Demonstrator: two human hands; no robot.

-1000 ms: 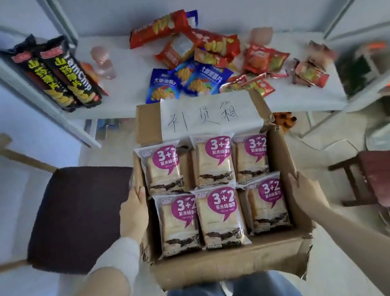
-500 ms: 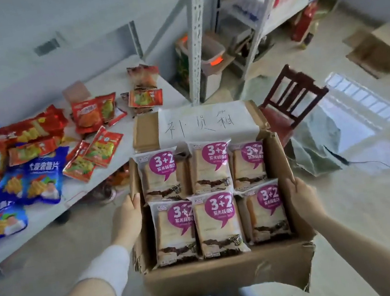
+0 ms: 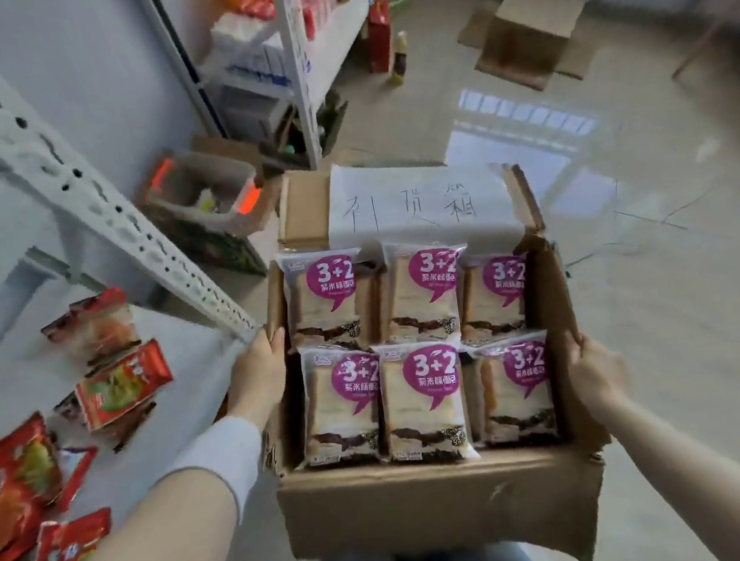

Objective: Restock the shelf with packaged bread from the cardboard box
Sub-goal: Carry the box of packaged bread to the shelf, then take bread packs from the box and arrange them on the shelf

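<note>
I carry an open cardboard box (image 3: 442, 503) in front of me, above the floor. My left hand (image 3: 259, 372) grips its left wall and my right hand (image 3: 595, 374) grips its right wall. Several packaged breads (image 3: 422, 396) with purple "3+2" labels lie inside in two rows. A white paper with handwriting (image 3: 418, 199) covers the far flap. The white shelf (image 3: 187, 348) lies to my left, with red snack packets (image 3: 125, 393) on it.
A slanted white shelf upright (image 3: 74, 188) crosses the left side. A second rack (image 3: 298, 52) with goods stands at the back. A clear plastic bin (image 3: 208, 193) sits on the floor ahead. An opened cardboard box (image 3: 529, 37) lies on the shiny floor at far right.
The view has swung to the right with the box. The snack shelf slid from the centre to the left edge, and the second rack and open floor came into view. Both hands kept their grip.
</note>
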